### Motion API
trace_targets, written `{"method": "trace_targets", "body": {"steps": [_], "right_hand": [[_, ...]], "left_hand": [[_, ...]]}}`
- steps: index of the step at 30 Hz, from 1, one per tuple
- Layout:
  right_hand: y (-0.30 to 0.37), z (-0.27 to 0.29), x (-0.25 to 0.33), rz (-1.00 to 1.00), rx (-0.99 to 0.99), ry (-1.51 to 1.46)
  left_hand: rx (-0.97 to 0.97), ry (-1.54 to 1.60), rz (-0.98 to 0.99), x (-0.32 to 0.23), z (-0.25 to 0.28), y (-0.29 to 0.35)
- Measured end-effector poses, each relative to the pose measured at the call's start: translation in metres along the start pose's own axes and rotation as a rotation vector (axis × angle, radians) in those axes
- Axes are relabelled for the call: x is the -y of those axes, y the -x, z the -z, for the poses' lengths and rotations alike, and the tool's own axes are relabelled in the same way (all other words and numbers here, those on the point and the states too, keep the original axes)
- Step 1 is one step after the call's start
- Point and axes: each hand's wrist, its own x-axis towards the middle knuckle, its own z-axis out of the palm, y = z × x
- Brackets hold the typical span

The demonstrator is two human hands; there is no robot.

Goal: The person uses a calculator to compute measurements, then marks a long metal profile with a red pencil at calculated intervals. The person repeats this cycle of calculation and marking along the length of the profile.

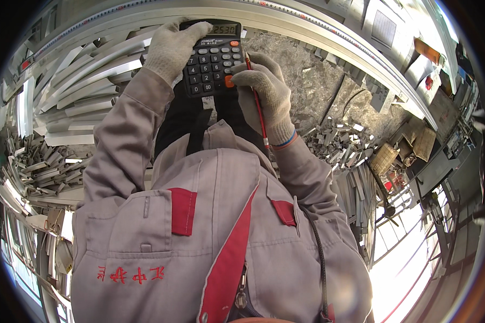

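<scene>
A black calculator with grey keys and an orange key is held up in front of me, its screen lit with digits. My left hand, in a whitish knit glove, grips its left side, the thumb lying over the top near the screen. My right hand, gloved alike, is at the calculator's lower right, a fingertip close to the orange key. Between its curled fingers sits a slim red pencil, point up and tail down toward the wrist. Whether that fingertip presses a key I cannot tell.
Beyond the calculator a long metal rail carries a measuring tape. Light metal strips are stacked at left, with short offcuts piled below. More offcuts lie at right on the floor, near a woven basket.
</scene>
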Motion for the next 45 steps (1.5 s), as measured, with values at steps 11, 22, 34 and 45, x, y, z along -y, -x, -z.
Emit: {"method": "trace_targets", "body": {"steps": [11,22,34,45], "right_hand": [[0.002,0.006,0.003,-0.011,0.104,0.121],[-0.005,0.007,0.012,0.017,0.277,0.231],[-0.016,-0.013,0.026,0.107,0.249,0.16],[-0.015,0.002,0.029,0.097,0.174,0.136]], "left_hand": [[0.035,0.012,-0.072,0.006,-0.006,-0.008],[-0.045,-0.139,-0.076,0.018,-0.013,-0.011],[-0.019,-0.113,-0.194,0.021,-0.021,-0.013],[-0.047,-0.014,-0.153,0.007,-0.017,-0.014]]}}
